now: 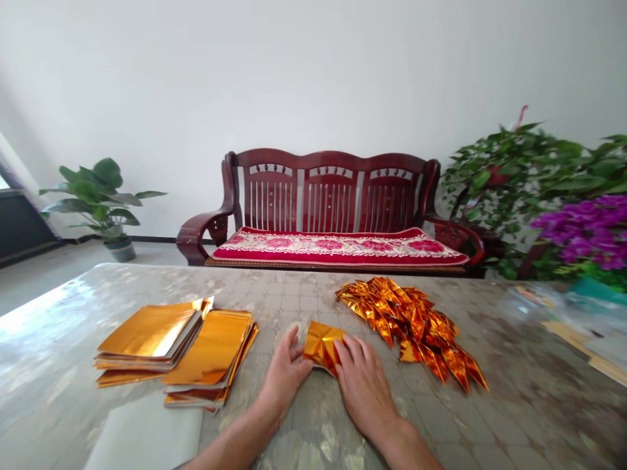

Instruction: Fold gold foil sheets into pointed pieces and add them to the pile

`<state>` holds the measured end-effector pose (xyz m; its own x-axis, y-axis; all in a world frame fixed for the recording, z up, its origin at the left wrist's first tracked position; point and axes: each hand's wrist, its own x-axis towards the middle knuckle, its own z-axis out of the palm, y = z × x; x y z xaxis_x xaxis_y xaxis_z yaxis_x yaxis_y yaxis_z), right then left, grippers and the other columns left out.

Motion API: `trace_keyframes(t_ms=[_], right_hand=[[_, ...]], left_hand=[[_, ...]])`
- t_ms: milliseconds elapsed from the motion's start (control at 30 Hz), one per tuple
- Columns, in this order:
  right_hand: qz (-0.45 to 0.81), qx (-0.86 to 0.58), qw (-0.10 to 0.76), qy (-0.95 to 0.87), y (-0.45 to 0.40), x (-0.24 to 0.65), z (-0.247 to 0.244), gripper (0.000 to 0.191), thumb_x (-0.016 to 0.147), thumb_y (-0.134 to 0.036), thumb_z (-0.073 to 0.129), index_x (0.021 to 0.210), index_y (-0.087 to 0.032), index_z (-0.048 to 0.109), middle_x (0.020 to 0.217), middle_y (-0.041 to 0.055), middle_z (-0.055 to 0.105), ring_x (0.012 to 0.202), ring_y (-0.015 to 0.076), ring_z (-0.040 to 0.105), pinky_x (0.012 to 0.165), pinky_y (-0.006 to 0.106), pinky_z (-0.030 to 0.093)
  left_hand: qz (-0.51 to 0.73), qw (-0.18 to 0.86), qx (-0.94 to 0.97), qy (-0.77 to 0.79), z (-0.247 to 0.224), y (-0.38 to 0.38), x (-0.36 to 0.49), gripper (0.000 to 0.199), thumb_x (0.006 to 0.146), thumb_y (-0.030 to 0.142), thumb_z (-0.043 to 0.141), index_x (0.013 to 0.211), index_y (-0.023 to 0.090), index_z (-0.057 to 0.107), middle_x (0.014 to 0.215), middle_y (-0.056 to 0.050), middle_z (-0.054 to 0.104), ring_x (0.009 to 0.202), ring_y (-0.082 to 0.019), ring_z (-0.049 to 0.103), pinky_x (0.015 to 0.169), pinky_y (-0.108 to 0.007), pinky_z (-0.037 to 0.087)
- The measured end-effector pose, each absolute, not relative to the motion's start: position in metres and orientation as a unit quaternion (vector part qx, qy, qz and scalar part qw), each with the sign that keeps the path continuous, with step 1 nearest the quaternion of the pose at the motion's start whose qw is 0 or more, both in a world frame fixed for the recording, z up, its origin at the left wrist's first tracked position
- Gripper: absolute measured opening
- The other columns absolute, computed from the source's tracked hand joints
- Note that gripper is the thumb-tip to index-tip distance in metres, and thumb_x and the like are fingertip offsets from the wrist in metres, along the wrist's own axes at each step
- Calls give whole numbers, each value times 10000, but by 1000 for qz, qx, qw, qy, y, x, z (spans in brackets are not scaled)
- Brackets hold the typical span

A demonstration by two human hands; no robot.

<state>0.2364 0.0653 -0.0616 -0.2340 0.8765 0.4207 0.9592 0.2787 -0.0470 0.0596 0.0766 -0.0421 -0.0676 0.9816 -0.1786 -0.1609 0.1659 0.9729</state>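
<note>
Head view. Lower centre of the frame: left hand [285,373] and right hand [365,386] rest on the table [274,300], a mottled surface under a glossy cover. Between them lies a gold foil piece [323,346], creased into a rough point and held between both hands. Left fingers [294,343] curve against its left edge, nearly closed together. Right fingers [347,352] lie over its right side, close together and pressing down on it.

Just right of the hands, upper centre of the table: a loose heap of folded gold triangles [411,326], its lower tips near the right hand but not touching it.

Left of the hands: two stacks of flat gold sheets [149,331] [210,349], side by side and overlapping slightly. Below them, at the lower left, a pale sheet [147,434].

Right edge of the table: a clear bag [531,297] and cardboard strips [582,346].

Beyond the table: a dark red wooden bench [328,189] with a red floral cushion [337,248] against a white wall; a potted plant [93,196] at upper left; green leaves [504,176] and purple flowers [582,228] at right.
</note>
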Motion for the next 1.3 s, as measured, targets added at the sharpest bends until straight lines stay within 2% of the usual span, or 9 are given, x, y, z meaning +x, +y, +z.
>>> trace_keyframes(t_ms=[133, 300, 400, 533, 667, 833, 900, 1033, 1300], right_hand=[[-111, -592, 188, -776, 66, 237, -63, 366, 917, -216, 518, 1276, -215, 586, 1302, 104, 587, 1243, 292, 466, 1076, 474, 390], [-107, -589, 186, -779, 66, 237, -62, 378, 912, -218, 518, 1283, -202, 589, 1303, 104, 592, 1247, 295, 464, 1075, 473, 395], [-107, -583, 182, -785, 67, 238, -62, 415, 910, -205, 515, 1322, -186, 564, 1329, 107, 577, 1243, 291, 465, 1074, 465, 400], [-113, -578, 184, -787, 69, 239, -65, 423, 907, -214, 517, 1326, -194, 562, 1329, 109, 579, 1231, 295, 478, 1057, 468, 415], [-114, -574, 187, -789, 69, 240, -65, 453, 903, -201, 506, 1355, -207, 536, 1347, 102, 566, 1237, 289, 478, 1063, 465, 409], [-112, -576, 188, -787, 66, 239, -61, 415, 908, -194, 501, 1319, -205, 554, 1322, 108, 575, 1239, 289, 474, 1074, 469, 395], [-106, -580, 182, -787, 66, 238, -59, 409, 909, -196, 514, 1316, -197, 555, 1322, 111, 574, 1245, 293, 468, 1079, 473, 391], [-93, -585, 170, -788, 64, 236, -54, 426, 906, -190, 538, 1331, -171, 542, 1337, 114, 562, 1250, 293, 458, 1086, 469, 382], [-72, -580, 195, -788, 62, 234, -45, 426, 897, -168, 541, 1323, -152, 540, 1312, 128, 570, 1227, 284, 472, 1069, 458, 390]], left_hand=[[536, 582, 355, 498, -45, 80, 55, 801, 546, 66, 670, 1319, 184, 499, 1355, -169, 535, 1112, -224, 630, 890, -302, 516], [541, 614, 338, 465, -47, 86, 50, 779, 504, 123, 734, 1257, 141, 534, 1065, -102, 692, 841, -172, 671, 757, -271, 508], [510, 609, 359, 490, -44, 84, 50, 731, 570, 171, 729, 1268, 138, 516, 988, -62, 703, 760, -149, 660, 728, -262, 496], [484, 560, 423, 523, -39, 81, 53, 612, 717, 251, 654, 1292, 124, 485, 958, -46, 676, 859, -167, 655, 799, -275, 491], [405, 558, 478, 544, -39, 80, 54, 698, 768, 305, 625, 1394, 124, 376, 876, -16, 669, 829, -179, 659, 789, -287, 491], [330, 321, 646, 610, -35, 77, 47, 685, 766, 304, 613, 1409, 200, 402, 1051, -43, 673, 975, -221, 646, 843, -306, 454], [279, 266, 677, 627, -31, 75, 44, 653, 796, 332, 583, 1413, 215, 404, 1030, -37, 689, 988, -230, 646, 829, -300, 439], [232, 284, 675, 641, -28, 74, 43, 650, 812, 322, 547, 1427, 218, 367, 892, -2, 695, 844, -197, 668, 699, -253, 417], [341, 341, 656, 581, -39, 72, 54, 708, 768, 145, 516, 1443, 166, 303, 794, 28, 638, 715, -152, 628, 667, -242, 435]])
